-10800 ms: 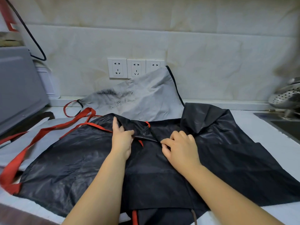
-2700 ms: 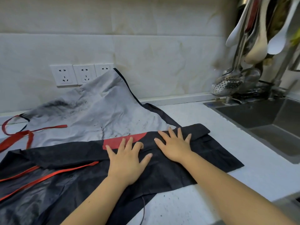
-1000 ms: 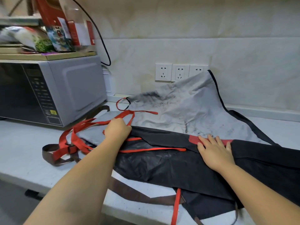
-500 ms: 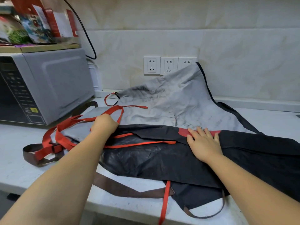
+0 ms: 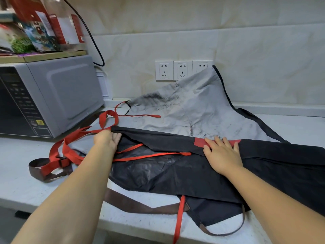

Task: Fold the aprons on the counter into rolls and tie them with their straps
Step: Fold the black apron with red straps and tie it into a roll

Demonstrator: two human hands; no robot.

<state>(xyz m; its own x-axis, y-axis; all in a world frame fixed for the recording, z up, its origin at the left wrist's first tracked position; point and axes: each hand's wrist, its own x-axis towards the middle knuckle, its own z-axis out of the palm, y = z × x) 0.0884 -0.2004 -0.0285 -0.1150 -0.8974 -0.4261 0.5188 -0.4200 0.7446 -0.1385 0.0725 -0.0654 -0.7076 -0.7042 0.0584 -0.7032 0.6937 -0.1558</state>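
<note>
One view only, from the head. Both hands are laid on the thin black fabric apron [image 5: 175, 175], which is spread along the pale speckled counter [image 5: 21, 182] and folded lengthwise into a band.

Under three seconds ago both palms were pressed side by side on the band's right part. Since then the left hand [image 5: 107, 140] has been carried to the band's left end. Its fingers [image 5: 116, 138] are curled over the folded edge, just where the broad red strap [image 5: 102, 121] is joined. The right hand [image 5: 223, 157] has been kept flat, fingers apart, with the tips on the red patch [image 5: 199, 142].

Over the last half second little else has been altered.

The fold is judged to be being trued along its whole length, so rolling has not been started and tying is left.

Beyond the fingers the stained grey apron [image 5: 193, 106] lies untouched against the wall. Nearer than the fingers, a brown strap [image 5: 140, 207] is trailed along the counter's front.
</note>
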